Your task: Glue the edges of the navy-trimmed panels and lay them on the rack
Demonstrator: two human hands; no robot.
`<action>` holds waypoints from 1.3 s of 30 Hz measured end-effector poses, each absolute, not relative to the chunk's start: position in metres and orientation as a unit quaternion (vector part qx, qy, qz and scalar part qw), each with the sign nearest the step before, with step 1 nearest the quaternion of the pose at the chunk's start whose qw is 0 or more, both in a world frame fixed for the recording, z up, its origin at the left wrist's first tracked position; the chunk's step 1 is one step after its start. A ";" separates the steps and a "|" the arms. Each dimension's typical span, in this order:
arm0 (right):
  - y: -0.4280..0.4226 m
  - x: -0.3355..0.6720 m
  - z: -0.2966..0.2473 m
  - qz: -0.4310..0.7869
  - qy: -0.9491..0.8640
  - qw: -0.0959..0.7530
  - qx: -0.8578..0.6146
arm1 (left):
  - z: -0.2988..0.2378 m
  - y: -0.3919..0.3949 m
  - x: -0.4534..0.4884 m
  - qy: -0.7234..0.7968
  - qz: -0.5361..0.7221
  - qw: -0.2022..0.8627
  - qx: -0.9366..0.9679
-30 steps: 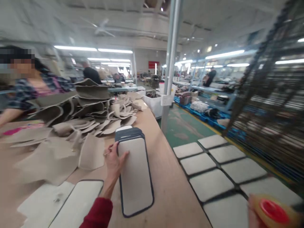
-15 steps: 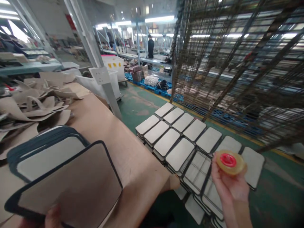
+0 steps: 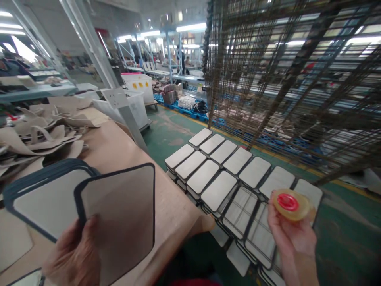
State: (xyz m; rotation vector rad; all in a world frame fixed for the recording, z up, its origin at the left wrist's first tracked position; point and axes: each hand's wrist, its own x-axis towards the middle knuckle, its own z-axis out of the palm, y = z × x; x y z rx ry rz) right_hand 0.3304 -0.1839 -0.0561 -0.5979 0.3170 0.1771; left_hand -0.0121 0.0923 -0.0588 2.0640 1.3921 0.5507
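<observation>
My left hand (image 3: 76, 248) is closed on the left edge of a grey-beige rectangular panel (image 3: 122, 218) with rounded corners and a dark border. Its thumb lies on the panel's face. Behind it, a stack of similar dark-edged panels (image 3: 44, 202) rests on the table. On the right, my right hand (image 3: 293, 234) grips a rounded, translucent amber object (image 3: 305, 204) with a round red centre, held above panels laid out in rows (image 3: 218, 190). The fingers under the amber object are partly hidden.
Beige offcuts (image 3: 41, 139) are heaped on the brown-covered table (image 3: 119, 153). A metal post (image 3: 104, 67) with a socket box rises beside it. Wire racks (image 3: 268, 79) stand at right, white bins (image 3: 135, 107) behind. A person (image 3: 181, 61) stands far back.
My left hand has come further into view, and its panel is turned more upright. The right hand still holds the amber object in nearly the same spot. The view has shifted slightly.
</observation>
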 end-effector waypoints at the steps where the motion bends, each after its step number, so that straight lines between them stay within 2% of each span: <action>1: -0.189 0.333 -0.059 0.083 0.137 0.939 -0.303 | -0.047 0.095 -0.006 0.595 0.303 0.228 0.709; 3: -0.197 0.337 -0.062 0.068 0.101 0.939 -0.323 | -0.026 0.098 0.008 0.608 0.376 0.193 0.672; 4: -0.200 0.339 -0.063 0.057 0.090 0.938 -0.329 | -0.017 0.099 0.016 0.566 0.364 0.215 0.707; 10: -0.196 0.347 -0.034 0.040 0.024 0.932 -0.360 | 0.017 0.100 0.092 0.196 0.103 0.342 0.913; 13: -0.184 0.351 -0.005 0.037 -0.050 0.919 -0.388 | 0.033 0.102 0.137 0.020 -0.025 0.373 0.927; 16: -0.172 0.353 0.026 0.052 -0.125 0.893 -0.429 | 0.053 0.103 0.173 -0.094 -0.099 0.402 0.906; 24: -0.156 0.350 0.070 0.129 -0.303 0.819 -0.469 | 0.102 0.089 0.206 -0.194 -0.203 0.434 0.856; 32: -0.136 0.341 0.085 0.179 -0.283 0.834 -0.439 | 0.111 0.087 0.208 -0.212 -0.285 0.478 0.803; 39: -0.120 0.329 0.092 0.267 -0.308 0.791 -0.455 | 0.109 0.082 0.210 -0.218 -0.329 0.486 0.780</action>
